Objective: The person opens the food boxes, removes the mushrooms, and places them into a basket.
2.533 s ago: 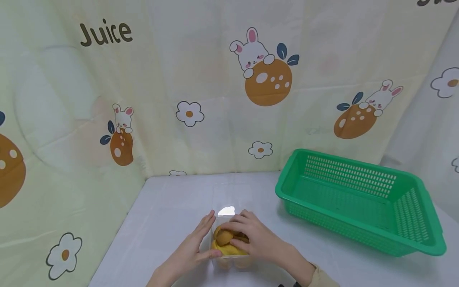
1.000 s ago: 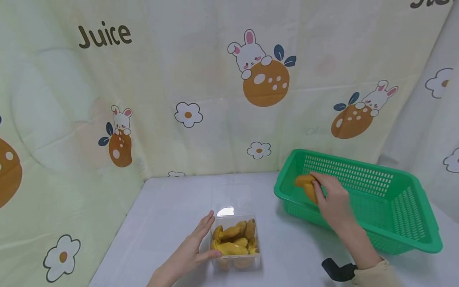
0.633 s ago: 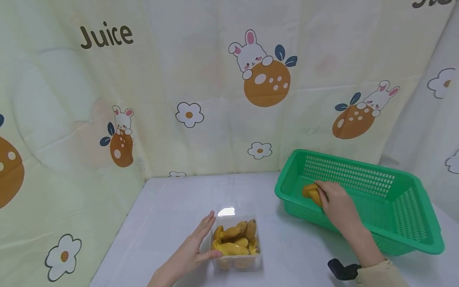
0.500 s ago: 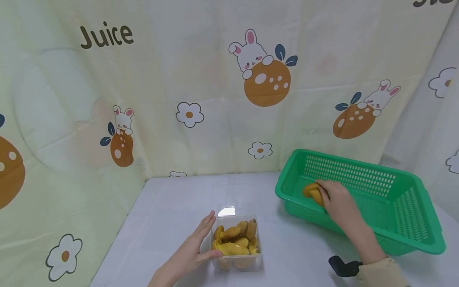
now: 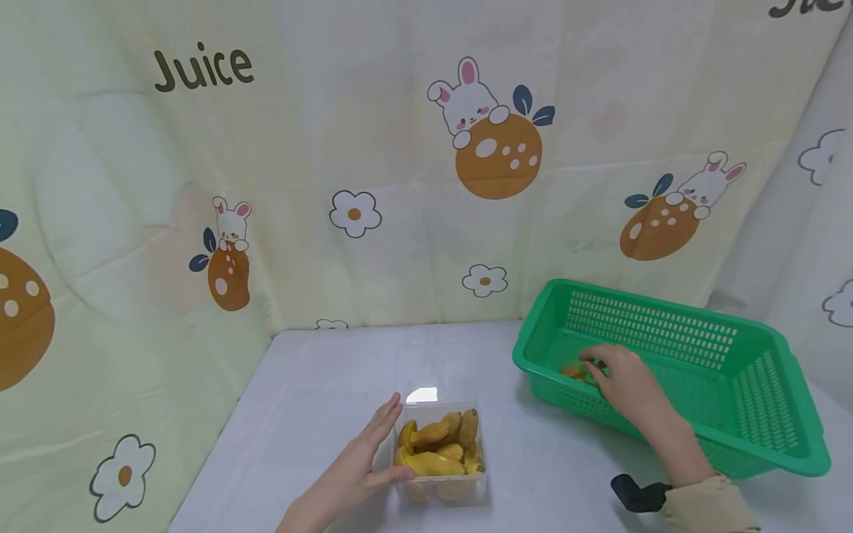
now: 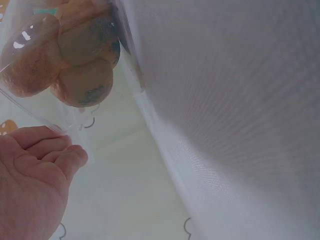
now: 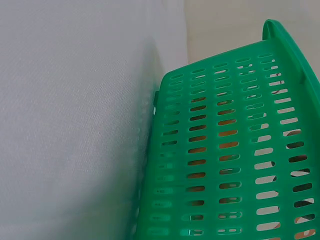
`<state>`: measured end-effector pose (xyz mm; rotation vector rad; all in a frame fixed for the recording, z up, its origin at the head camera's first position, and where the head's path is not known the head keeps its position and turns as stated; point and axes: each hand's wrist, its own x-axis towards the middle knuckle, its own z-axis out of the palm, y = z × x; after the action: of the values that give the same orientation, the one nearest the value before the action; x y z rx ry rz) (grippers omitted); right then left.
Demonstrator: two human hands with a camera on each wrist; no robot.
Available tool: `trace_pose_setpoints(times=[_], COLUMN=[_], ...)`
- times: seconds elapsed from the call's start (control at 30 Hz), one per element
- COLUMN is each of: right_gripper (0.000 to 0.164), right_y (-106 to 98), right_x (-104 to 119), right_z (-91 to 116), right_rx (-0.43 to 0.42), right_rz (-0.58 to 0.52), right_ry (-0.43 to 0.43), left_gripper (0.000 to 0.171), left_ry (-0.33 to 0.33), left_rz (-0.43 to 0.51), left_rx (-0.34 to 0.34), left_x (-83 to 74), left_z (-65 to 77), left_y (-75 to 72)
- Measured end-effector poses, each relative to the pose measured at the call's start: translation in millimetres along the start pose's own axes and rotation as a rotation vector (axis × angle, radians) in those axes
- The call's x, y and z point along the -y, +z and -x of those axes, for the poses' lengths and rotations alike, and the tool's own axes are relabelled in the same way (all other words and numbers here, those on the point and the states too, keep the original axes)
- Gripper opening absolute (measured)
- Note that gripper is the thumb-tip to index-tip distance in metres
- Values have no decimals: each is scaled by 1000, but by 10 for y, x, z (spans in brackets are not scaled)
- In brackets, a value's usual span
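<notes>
Left hand (image 5: 346, 470) is open, with fingers straight; it touches the left side of a clear plastic box (image 5: 474, 491), and the thumb lies at the front left corner. Right hand (image 5: 623, 377) is inside a green basket (image 5: 740, 446); its fingers are bent, with a gap between thumb and fingertips, and it seems to grip nothing. One yellow-brown fruit (image 5: 573, 371) lies in the basket just under these fingertips, partly hidden by them. Inside the box are several small bananas (image 5: 433, 465), piled together and pointing different ways. Box and basket stand apart on the white desk (image 5: 300, 392), the basket to the right and farther back. Around the right wrist are a beige sleeve (image 5: 709, 507) and a black object (image 5: 640, 494). Behind hangs a pale cloth (image 5: 400, 281) printed with rabbits, orange fruits and flowers.
</notes>
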<state>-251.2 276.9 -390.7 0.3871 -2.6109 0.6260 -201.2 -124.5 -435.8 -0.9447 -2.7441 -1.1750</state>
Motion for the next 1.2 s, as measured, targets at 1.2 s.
trace_pose_setpoints(times=[1.2], right_gripper=[23], right_y=[582], right_x=[1507], right_z=[33], right_rx=[214], right_rz=[-226], right_ry=[-474], left_gripper=[85], left_ry=[-7], left_rz=[42], left_rx=[12], left_x=[-20], left_z=[-2], left_y=[-24])
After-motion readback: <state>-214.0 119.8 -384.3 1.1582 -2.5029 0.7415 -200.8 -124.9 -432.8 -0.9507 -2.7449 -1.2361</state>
